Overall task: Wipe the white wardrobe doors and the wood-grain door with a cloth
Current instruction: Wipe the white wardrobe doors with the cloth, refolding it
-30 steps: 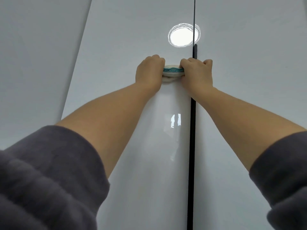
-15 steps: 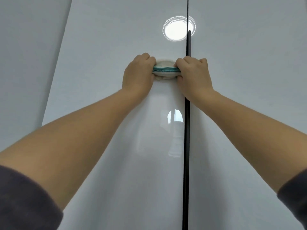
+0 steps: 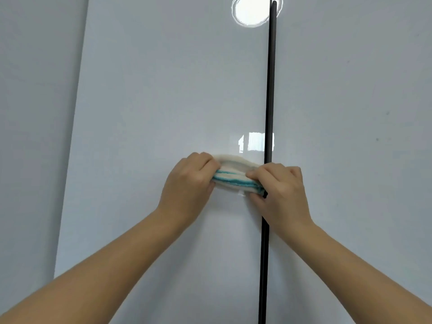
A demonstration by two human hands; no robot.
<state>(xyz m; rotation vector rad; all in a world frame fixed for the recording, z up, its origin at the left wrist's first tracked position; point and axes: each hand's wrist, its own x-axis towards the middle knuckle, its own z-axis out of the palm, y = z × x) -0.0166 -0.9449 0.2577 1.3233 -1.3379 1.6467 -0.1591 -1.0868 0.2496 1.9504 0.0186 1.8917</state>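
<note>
Cloth [image 3: 236,177]: white with teal stripes, bunched into a long fold, pressed against the glossy left wardrobe door [image 3: 163,90]; its right end reaches the dark seam [image 3: 268,90] between the doors.

My left hand [image 3: 189,185]: fingers [image 3: 205,161] curled and clamped on the cloth's left end.

My right hand [image 3: 280,190]: fingers [image 3: 257,175] curled and clamped on the right end, lying across the seam.

Right wardrobe door [image 3: 350,113]: white, a few small specks.

Reflections: round lamp glare [image 3: 251,10] at top beside the seam; pale window patch [image 3: 256,142] just above the cloth.

Grey panel [image 3: 35,113]: far left, beside the left door.
</note>
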